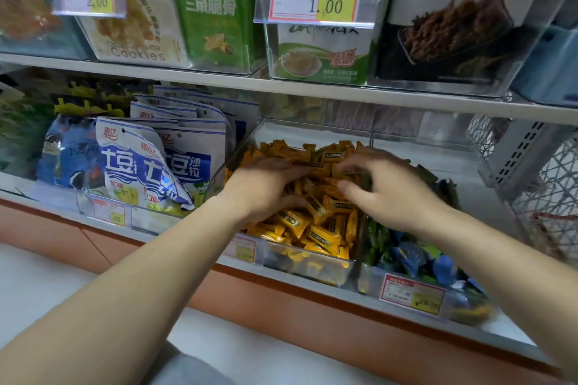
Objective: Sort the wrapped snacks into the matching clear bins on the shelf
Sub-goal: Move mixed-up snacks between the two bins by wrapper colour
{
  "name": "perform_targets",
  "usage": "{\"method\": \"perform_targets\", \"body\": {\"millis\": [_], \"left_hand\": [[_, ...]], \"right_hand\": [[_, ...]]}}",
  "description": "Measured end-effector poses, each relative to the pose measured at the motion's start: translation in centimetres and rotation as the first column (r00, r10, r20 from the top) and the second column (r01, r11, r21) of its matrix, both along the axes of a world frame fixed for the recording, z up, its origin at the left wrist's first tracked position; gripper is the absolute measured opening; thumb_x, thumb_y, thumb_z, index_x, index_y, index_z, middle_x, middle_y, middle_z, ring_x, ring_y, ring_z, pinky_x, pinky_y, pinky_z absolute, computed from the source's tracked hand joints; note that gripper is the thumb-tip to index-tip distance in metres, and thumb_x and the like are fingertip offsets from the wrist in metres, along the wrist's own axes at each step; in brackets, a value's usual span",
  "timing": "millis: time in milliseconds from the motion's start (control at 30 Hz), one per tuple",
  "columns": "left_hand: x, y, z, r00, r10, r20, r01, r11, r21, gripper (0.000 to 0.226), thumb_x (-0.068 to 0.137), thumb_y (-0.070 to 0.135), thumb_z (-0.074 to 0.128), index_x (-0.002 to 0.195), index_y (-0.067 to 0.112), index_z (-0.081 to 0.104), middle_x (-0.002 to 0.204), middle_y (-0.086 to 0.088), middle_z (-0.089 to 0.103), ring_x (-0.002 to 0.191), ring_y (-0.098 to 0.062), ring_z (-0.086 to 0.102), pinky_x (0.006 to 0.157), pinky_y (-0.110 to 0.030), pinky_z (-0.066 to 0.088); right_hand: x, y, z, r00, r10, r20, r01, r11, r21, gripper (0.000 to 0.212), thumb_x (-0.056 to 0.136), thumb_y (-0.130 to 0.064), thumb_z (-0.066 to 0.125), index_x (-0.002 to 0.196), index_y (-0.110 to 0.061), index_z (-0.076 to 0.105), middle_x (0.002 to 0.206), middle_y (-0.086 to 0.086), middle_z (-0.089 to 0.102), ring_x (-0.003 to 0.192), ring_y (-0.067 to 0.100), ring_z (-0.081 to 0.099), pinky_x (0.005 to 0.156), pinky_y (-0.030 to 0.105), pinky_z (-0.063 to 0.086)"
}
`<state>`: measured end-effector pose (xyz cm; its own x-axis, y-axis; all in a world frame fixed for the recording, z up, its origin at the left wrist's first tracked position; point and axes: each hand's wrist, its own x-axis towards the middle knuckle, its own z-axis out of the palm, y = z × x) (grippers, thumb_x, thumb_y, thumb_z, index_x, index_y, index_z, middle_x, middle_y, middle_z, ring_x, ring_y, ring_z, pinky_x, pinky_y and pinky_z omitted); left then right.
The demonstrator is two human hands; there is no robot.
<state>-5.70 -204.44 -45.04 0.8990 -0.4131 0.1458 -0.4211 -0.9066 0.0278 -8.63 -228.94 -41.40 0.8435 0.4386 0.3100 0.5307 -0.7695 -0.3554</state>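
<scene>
Snacks (316, 228) under left hand (266, 187), right hand (387, 197)

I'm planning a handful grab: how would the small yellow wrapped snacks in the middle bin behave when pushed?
The yellow wrapped snacks lie small and loosely heaped, so they would probably slide over each other. Their glossy wrappers may slip from a loose grip. Each looks light; the clear bin should contain them.

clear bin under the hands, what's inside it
The clear bin holds yellow wrapped snacks. The left hand and right hand cover the pile's middle, hiding what lies beneath.
</scene>
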Motion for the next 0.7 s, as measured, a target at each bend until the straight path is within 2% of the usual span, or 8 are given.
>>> {"method": "perform_targets", "body": {"millis": [100,167,233,333,400,467,567,700], "left_hand": [[-0.3,1.1,1.8,0.997,-0.013,-0.07,-0.004,0.973,-0.232,0.069,0.088,0.056,0.062,0.149,0.042,0.034,0.155,0.006,0.04,0.14,-0.019,0.04,0.107,-0.042,0.042],[-1.1,2.9,2.8,0.999,0.035,-0.008,-0.036,0.946,-0.323,0.06,0.087,0.046,0.067,0.144,0.034,0.048,0.145,0.004,0.053,0.13,-0.019,0.051,0.102,-0.036,0.046],[-2.7,4.8,3.0,0.988,0.149,0.051,-0.121,0.923,-0.365,0.047,0.089,0.042,0.065,0.134,0.03,0.059,0.128,0.001,0.064,0.116,-0.02,0.06,0.093,-0.034,0.049],[-5.6,7.0,1.3,0.955,0.291,0.052,-0.265,0.92,-0.288,0.06,0.088,0.046,0.064,0.142,0.026,0.048,0.13,-0.001,0.059,0.117,-0.02,0.056,0.095,-0.036,0.049],[-6.8,7.8,-0.1,0.95,0.311,0.026,-0.295,0.921,-0.256,0.071,0.084,0.051,0.068,0.144,0.024,0.041,0.131,-0.001,0.058,0.117,-0.021,0.056,0.094,-0.036,0.049],[-7.2,8.2,-0.9,0.951,0.306,0.029,-0.29,0.923,-0.253,0.076,0.08,0.057,0.071,0.141,0.025,0.039,0.124,0.0,0.063,0.11,-0.021,0.059,0.085,-0.034,0.049],[-7.1,8.6,-1.6,0.957,0.279,0.082,-0.248,0.931,-0.269,0.081,0.075,0.061,0.073,0.139,0.028,0.036,0.117,0.003,0.067,0.103,-0.019,0.062,0.078,-0.03,0.047],[-6.8,8.9,-1.9,0.959,0.272,0.078,-0.241,0.93,-0.277,0.09,0.071,0.063,0.075,0.142,0.027,0.033,0.124,0.001,0.065,0.11,-0.02,0.061,0.086,-0.035,0.051]], "right_hand": [[1.0,4.2,0.3,0.986,0.158,-0.057,-0.164,0.978,-0.132,0.03,0.089,-0.049,0.06,0.115,-0.034,0.062,0.119,-0.009,0.058,0.11,0.014,0.053,0.09,0.034,0.045],[2.0,6.4,0.3,0.977,0.203,-0.069,-0.213,0.956,-0.201,0.036,0.088,-0.052,0.06,0.119,-0.034,0.057,0.124,-0.006,0.056,0.115,0.018,0.048,0.093,0.036,0.042],[3.1,8.3,0.1,0.972,0.231,-0.049,-0.237,0.95,-0.202,0.046,0.086,-0.056,0.06,0.125,-0.033,0.052,0.131,-0.005,0.053,0.121,0.019,0.045,0.093,0.037,0.042],[4.0,10.7,-0.7,0.945,0.313,-0.094,-0.327,0.9,-0.289,0.07,0.084,-0.068,0.053,0.146,-0.043,0.033,0.155,-0.005,0.036,0.14,0.022,0.03,0.109,0.044,0.033],[4.5,11.8,-1.6,0.933,0.325,-0.155,-0.359,0.819,-0.448,0.074,0.085,-0.077,0.043,0.151,-0.05,0.021,0.163,-0.006,0.02,0.148,0.023,0.016,0.118,0.049,0.019],[5.1,12.0,-2.4,0.934,0.296,-0.203,-0.358,0.765,-0.535,0.076,0.083,-0.083,0.034,0.151,-0.052,0.019,0.165,-0.007,0.014,0.15,0.023,0.009,0.12,0.052,0.013],[6.6,10.5,-2.1,0.957,0.251,-0.145,-0.287,0.752,-0.594,0.08,0.079,-0.089,0.023,0.149,-0.051,0.024,0.162,-0.007,0.022,0.149,0.023,0.017,0.117,0.054,0.021],[8.5,7.3,-1.8,0.98,0.184,-0.081,-0.194,0.754,-0.628,0.065,0.087,-0.079,0.027,0.145,-0.05,0.033,0.159,-0.005,0.031,0.143,0.023,0.031,0.11,0.048,0.036]]}}
